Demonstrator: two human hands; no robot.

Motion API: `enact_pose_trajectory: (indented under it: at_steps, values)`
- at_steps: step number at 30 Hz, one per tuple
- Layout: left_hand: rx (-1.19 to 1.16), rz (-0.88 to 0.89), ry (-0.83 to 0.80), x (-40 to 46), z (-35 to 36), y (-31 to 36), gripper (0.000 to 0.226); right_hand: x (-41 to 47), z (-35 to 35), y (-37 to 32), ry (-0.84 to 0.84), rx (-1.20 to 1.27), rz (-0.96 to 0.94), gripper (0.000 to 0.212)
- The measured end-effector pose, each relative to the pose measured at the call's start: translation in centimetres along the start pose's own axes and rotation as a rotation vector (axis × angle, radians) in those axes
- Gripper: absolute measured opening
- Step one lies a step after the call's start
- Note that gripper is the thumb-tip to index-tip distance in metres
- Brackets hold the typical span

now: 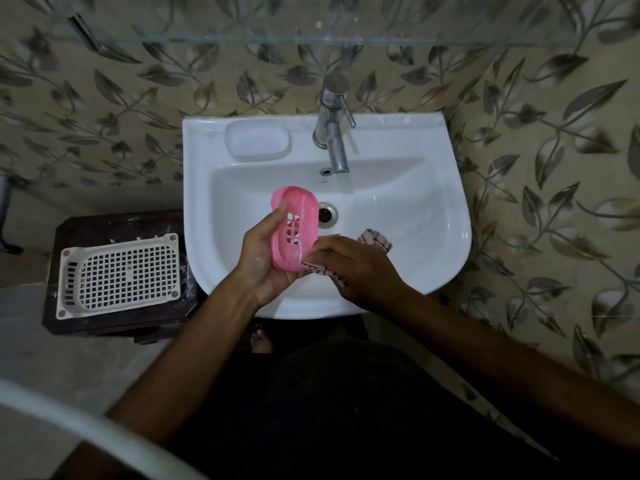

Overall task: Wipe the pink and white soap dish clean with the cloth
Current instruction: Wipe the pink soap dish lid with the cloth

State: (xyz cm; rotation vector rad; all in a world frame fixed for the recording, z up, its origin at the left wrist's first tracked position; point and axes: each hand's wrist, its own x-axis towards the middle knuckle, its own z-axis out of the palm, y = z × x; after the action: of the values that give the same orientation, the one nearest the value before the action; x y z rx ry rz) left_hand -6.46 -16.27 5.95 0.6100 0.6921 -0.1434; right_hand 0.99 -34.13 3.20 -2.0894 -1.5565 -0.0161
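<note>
hanging on a leaf-patterned wall [104, 98], white sink [415, 254] beside a dark stand [104, 320].

Dim light; leaf-patterned wall [104, 109] behind a white basin [433, 209], glass shelf [242, 39] above, dark wooden stand [114, 322] on a pale floor [52, 355]

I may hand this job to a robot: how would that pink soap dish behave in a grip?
The pink slotted plastic soap dish is probably light and stiff: the left hand holds it alone, its shape unchanged. Its glossy surface with whitish residue suggests it may be slippery.
</note>
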Motion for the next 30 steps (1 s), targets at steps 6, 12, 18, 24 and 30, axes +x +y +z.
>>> enact_pose_trajectory:
  at_steps: [6, 12, 18, 24, 30]
  values:
    - [-0.166, 0.237, -0.04, -0.5, -0.2, -3.4, 0.102, 0.1, 0.8, -2.8, -0.024, 0.141, 0.113, 0.044]
    - [-0.147, 0.11, -0.152, -0.7, -0.8, -3.2, 0.084, -0.7, -1.5, 3.0, -0.104, 0.034, 0.053, 0.04]
    - [-0.23, 0.066, -0.073, -0.4, -0.5, -4.1, 0.059, -1.5, -0.8, -0.5, -0.197, 0.109, -0.005, 0.037]
    - [-0.208, 0.058, -0.076, -0.2, 0.1, -4.6, 0.045, -0.6, -1.5, 0.7, -0.104, 0.131, 0.232, 0.038]
    - [-0.227, 0.079, -0.113, -0.1, 0.0, -4.7, 0.048, -0.3, -2.0, 1.0, -0.118, 0.196, 0.155, 0.038]
